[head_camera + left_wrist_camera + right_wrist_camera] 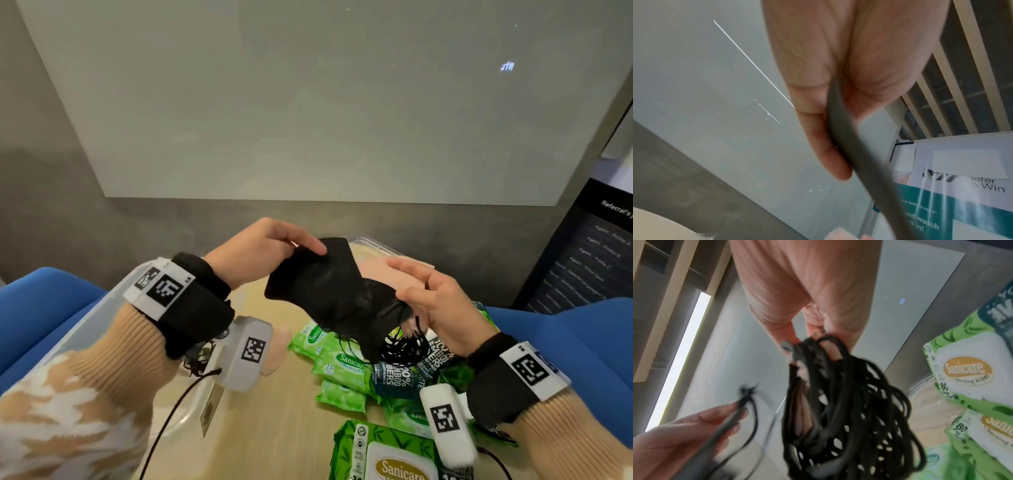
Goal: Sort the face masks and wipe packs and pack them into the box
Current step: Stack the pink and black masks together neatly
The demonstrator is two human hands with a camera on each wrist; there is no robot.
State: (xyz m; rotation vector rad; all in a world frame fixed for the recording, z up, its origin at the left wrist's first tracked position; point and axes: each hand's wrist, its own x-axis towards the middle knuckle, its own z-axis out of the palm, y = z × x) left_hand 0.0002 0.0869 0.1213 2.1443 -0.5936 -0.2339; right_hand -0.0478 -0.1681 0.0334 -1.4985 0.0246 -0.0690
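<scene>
Both hands hold black face masks [335,291] above the table [274,428]: the left hand [253,250] pinches the ten-o'clock end, the right hand [435,301] grips the four-o'clock end and its tangled ear loops [849,426]. Green wipe packs [342,363] lie at six o'clock beneath them.

Your work surface is a light wooden table [274,428]. On its left side sits a clear plastic box [102,308], with a small label card [210,407] leaning at its near corner. To the right lies a heap of green Sanicare wipe packs [342,363], small ones overlapping, with a dark bamboo-print pack [397,377] on top of them. Nearest you rests a larger green pack with a white flip lid [387,459]. A second clear container [376,248] stands at the far edge.
</scene>
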